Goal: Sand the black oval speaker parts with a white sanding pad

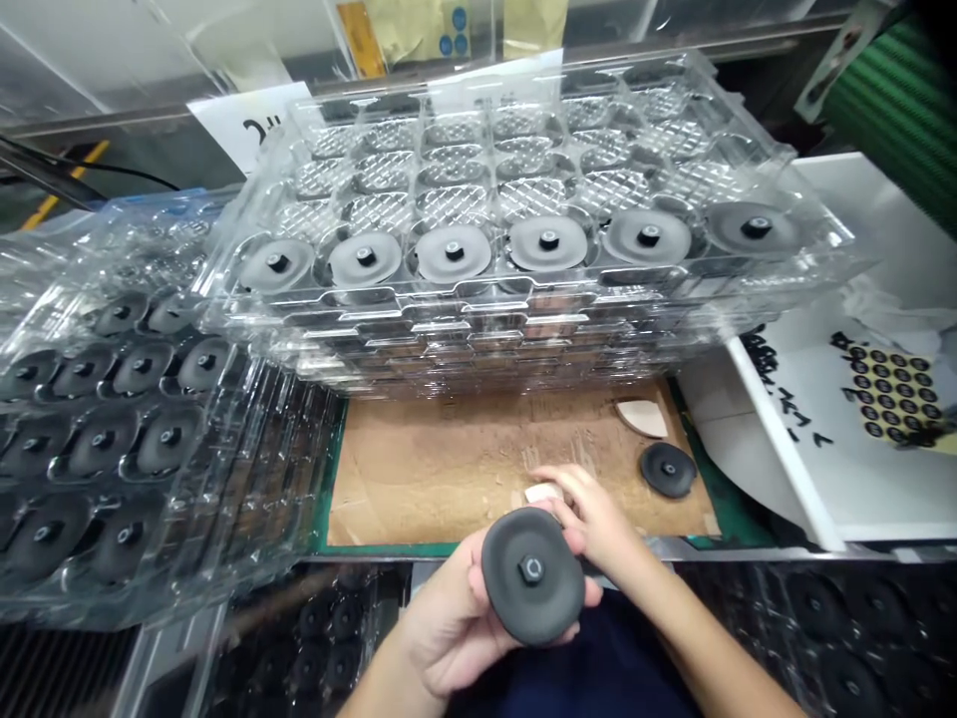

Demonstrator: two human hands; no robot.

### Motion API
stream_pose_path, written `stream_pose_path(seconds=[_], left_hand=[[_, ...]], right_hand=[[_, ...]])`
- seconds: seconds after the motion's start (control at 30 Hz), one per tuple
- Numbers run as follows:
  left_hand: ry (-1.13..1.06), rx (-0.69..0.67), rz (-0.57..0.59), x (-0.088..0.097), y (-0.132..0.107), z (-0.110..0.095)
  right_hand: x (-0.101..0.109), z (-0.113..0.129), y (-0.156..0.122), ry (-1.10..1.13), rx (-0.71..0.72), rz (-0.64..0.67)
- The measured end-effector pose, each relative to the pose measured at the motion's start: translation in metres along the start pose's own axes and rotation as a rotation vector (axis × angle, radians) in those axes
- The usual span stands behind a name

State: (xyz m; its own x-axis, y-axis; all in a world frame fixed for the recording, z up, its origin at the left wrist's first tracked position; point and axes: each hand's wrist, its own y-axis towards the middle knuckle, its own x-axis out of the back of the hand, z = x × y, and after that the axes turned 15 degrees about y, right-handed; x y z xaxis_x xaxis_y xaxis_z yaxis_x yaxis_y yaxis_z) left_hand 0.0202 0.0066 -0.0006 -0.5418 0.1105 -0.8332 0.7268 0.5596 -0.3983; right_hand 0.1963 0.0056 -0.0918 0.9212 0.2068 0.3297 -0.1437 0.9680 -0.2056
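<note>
My left hand [456, 628] grips a dark grey, rounded disc [534, 613] from below and around its rim. The disc's raised centre knob, with a light ring mark on top, faces me. Just beyond its upper edge, my right hand [594, 514] is closed on a small white piece [544, 493], perhaps a folded cloth or pad; its kind is unclear. The right thumb is partly hidden near the disc. On the brown cardboard [426, 469] to the right lie a similar black disc [668, 470] and a white, wedge-shaped piece [643, 418].
Stacked clear plastic trays [478, 289] stand behind, with discs along the top tray's front row. More disc-filled trays [142, 439] are at left. A white bin [803, 469] at right holds a sheet of round black stickers [897, 394] and black scraps.
</note>
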Motion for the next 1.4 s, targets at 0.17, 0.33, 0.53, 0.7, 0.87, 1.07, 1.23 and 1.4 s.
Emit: stream_pose_path(seconds=[0.17,0.33,0.53,0.7,0.87,1.07,1.23,1.4], left_hand=[[0.035,-0.095,-0.103,0.005,-0.001,-0.003],[0.010,-0.149,-0.212,0.011,-0.002,-0.003],[0.024,-0.182,-0.273,0.015,-0.004,-0.002],[0.047,-0.186,-0.281,0.013,-0.005,-0.004],[0.065,-0.186,-0.293,0.011,-0.005,-0.004],[0.109,-0.205,-0.365,0.011,-0.002,-0.001],[0.192,-0.243,-0.425,0.007,0.005,0.004],[0.224,-0.270,-0.451,-0.003,0.004,0.003]], right_hand=[[-0.011,-0.013,-0.010,-0.053,0.011,-0.082],[-0.012,-0.010,-0.021,-0.090,0.005,-0.090],[-0.011,0.000,-0.021,-0.062,0.016,-0.036],[-0.010,0.007,-0.022,-0.023,0.020,-0.011],[-0.012,0.006,-0.023,0.028,-0.005,-0.047],[0.009,0.022,-0.009,0.145,-0.007,-0.208],[0.018,0.091,-0.008,0.219,0.217,-0.339],[0.014,0.139,-0.013,0.062,0.528,0.063]])
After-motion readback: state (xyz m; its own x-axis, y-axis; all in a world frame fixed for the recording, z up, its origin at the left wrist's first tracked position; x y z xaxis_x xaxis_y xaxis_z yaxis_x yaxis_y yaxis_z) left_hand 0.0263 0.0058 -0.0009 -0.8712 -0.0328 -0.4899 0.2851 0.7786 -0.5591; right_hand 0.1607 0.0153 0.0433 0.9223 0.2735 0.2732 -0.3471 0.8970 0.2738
